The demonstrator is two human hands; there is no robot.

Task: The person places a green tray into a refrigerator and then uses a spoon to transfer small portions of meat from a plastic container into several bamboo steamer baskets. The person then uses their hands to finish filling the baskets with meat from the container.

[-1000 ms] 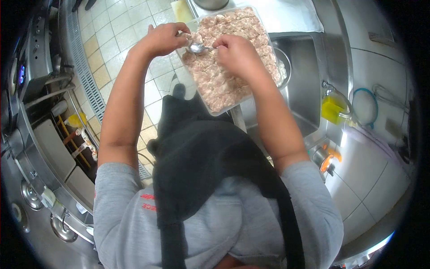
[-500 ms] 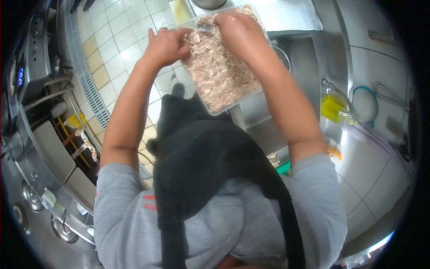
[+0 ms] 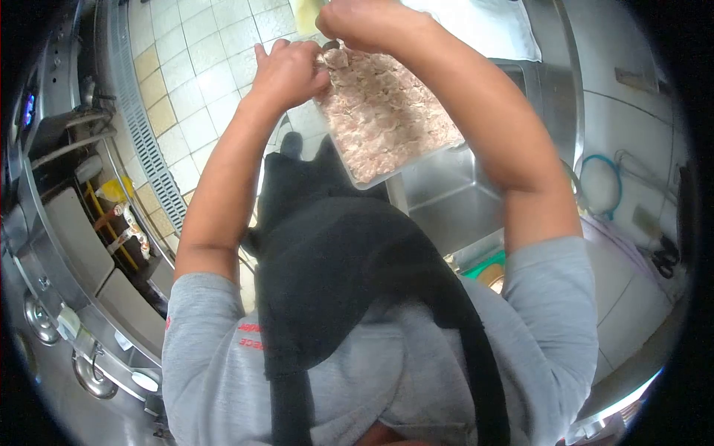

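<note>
Nearest is the black apron (image 3: 349,275), just short of the tray (image 3: 384,177), the landmark here. The raw meat (image 3: 390,123) fills the tray, below both hands as seen in the view. The left hand (image 3: 288,73) is at the tray's left edge, thumb against the meat, fingers bent. The right hand (image 3: 364,22) is curled over the tray's far end. The hands are apart; what either grips is hidden. Right of the tray is the metal sink (image 3: 454,197); left, the tiled floor (image 3: 212,89). Beyond its far right side lies a white cloth (image 3: 494,28).
</note>
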